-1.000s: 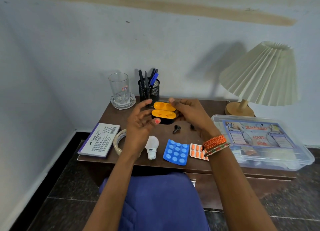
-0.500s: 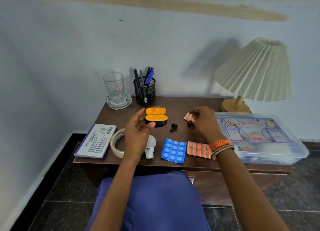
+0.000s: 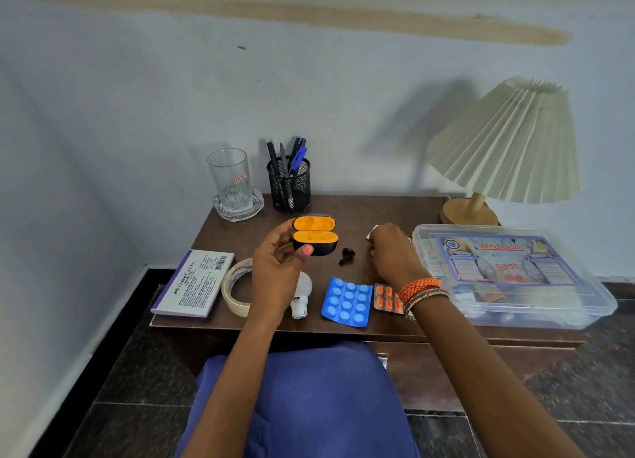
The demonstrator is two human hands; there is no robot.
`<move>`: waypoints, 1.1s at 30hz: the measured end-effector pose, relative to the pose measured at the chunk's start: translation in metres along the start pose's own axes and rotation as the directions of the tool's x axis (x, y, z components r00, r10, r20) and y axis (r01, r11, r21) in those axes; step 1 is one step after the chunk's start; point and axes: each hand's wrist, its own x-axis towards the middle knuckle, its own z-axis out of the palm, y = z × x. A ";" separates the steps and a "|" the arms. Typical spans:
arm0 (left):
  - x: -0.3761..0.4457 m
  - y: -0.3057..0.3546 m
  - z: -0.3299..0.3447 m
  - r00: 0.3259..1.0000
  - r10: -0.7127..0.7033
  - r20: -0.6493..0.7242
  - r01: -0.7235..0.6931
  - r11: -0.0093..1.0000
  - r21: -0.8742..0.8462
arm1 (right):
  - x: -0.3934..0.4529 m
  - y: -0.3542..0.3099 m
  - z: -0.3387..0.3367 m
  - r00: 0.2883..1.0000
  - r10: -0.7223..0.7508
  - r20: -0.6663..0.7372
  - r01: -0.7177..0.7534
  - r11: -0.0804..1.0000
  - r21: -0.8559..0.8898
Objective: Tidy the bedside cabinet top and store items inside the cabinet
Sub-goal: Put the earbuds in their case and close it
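My left hand holds an open earbud case, black outside and orange inside, just above the brown cabinet top. Both of its sockets are bare. One black earbud lies on the wood to the right of the case. My right hand is down on the top beyond that earbud. Its fingers curl over the spot where a second earbud lay, and the hand hides that earbud. A blue blister pack and an orange one lie near the front edge.
A light bulb, tape roll and white-purple box lie front left. A glass and pen holder stand at the back. A lamp and clear first-aid box fill the right side.
My right hand left the case and came down onto the second earbud at the right. My left hand lowered the open case a little.
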 end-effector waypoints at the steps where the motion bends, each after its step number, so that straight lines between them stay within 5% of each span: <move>1: 0.000 0.000 0.000 1.000 0.003 0.002 -0.003 1.000 0.000 | 0.000 0.000 0.001 1.000 0.006 0.004 -0.006 1.000 0.005; 8: -0.002 0.002 0.001 1.000 -0.017 -0.019 0.016 0.999 -0.030 | 0.002 0.001 0.001 1.000 0.031 0.004 -0.031 0.998 0.059; 11: -0.003 0.003 0.000 1.000 -0.018 -0.025 0.017 1.000 -0.024 | 0.001 -0.002 -0.010 0.992 0.066 -0.103 -0.035 0.961 0.275; 17: -0.008 0.003 0.001 0.998 -0.003 -0.066 0.002 1.000 -0.016 | -0.023 -0.035 -0.064 0.946 0.122 -0.299 0.156 0.638 0.754; 22: -0.016 0.003 0.003 0.997 -0.013 -0.076 0.006 0.996 -0.085 | -0.038 -0.056 -0.047 0.964 0.073 -0.254 0.166 0.581 0.797; 33: -0.019 0.007 -0.001 0.994 -0.001 -0.106 -0.012 0.992 -0.123 | -0.046 -0.066 -0.033 0.970 0.000 -0.241 0.182 0.653 0.735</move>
